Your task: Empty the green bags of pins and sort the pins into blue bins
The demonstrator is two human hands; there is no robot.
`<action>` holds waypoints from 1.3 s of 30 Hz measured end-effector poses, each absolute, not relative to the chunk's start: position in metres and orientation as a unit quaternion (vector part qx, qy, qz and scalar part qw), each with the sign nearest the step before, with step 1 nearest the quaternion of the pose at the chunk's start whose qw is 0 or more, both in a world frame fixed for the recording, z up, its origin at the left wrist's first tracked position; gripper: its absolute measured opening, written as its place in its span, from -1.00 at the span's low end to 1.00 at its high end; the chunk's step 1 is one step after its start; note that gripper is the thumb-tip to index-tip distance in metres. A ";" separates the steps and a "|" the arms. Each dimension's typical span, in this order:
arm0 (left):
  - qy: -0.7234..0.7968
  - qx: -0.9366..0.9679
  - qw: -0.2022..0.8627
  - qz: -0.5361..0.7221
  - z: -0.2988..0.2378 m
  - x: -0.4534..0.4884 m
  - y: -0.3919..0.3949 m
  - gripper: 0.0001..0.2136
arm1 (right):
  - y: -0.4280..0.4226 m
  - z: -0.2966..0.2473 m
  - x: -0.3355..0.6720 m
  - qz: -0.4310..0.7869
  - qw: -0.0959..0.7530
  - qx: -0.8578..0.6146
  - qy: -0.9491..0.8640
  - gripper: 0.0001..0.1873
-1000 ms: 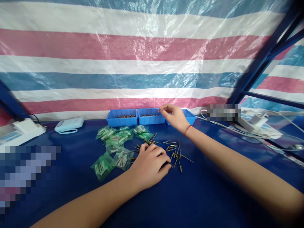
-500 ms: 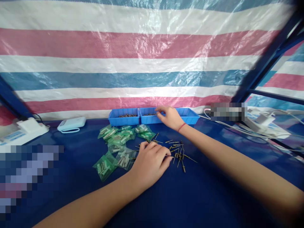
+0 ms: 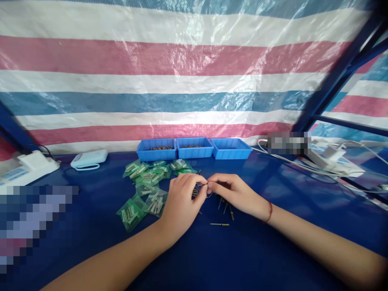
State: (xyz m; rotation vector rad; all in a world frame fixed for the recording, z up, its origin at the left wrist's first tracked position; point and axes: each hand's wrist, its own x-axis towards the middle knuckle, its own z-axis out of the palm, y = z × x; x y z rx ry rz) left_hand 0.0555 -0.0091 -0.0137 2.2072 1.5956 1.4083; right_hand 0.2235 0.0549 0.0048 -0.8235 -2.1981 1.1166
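Observation:
My left hand [image 3: 182, 202] and my right hand [image 3: 235, 193] meet fingertip to fingertip above a scatter of small metal pins [image 3: 224, 207] on the blue table. Both hands are pinched closed on a small part between them, too small to name. One loose pin [image 3: 220, 224] lies nearer to me. Several green bags of parts [image 3: 145, 186] lie just left of my left hand. Three blue trays [image 3: 194, 148] stand in a row behind; the left and middle ones hold small dark parts.
A white device [image 3: 89, 159] and a white machine [image 3: 27, 166] sit at the back left. White cables and a power strip [image 3: 330, 159] lie at the back right. A striped tarp [image 3: 182, 72] hangs behind the table.
My right hand has come back from the middle blue tray to meet my left hand over the pins. My left hand has lifted and pinched its fingers.

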 end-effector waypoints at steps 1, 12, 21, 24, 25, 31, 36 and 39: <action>0.515 0.721 0.039 0.462 -0.014 0.055 -0.009 -0.95 | 0.055 0.005 0.223 0.424 0.280 -0.303 -0.806 -0.70; 0.486 0.727 0.048 0.483 -0.020 0.055 -0.006 -0.92 | 0.052 0.005 0.224 0.517 0.320 -0.307 -0.733 -0.77; 0.494 0.704 0.104 0.500 -0.018 0.056 -0.005 -0.89 | 0.047 0.007 0.224 0.549 0.330 -0.315 -0.700 -0.79; 0.484 0.706 0.105 0.507 -0.017 0.056 -0.005 -0.86 | 0.047 0.007 0.225 0.552 0.321 -0.310 -0.704 -0.77; 0.485 0.702 0.105 0.510 -0.017 0.056 -0.006 -0.86 | 0.047 0.007 0.225 0.556 0.320 -0.314 -0.700 -0.77; 0.504 0.679 0.105 0.523 -0.015 0.057 -0.007 -0.91 | 0.046 0.009 0.225 0.557 0.329 -0.329 -0.688 -0.77; 0.492 0.698 0.107 0.509 -0.016 0.057 -0.006 -0.91 | 0.048 0.009 0.225 0.552 0.350 -0.318 -0.687 -0.78; 0.510 0.704 0.103 0.483 -0.019 0.059 -0.005 -0.80 | 0.054 0.009 0.228 0.549 0.378 -0.314 -0.676 -0.80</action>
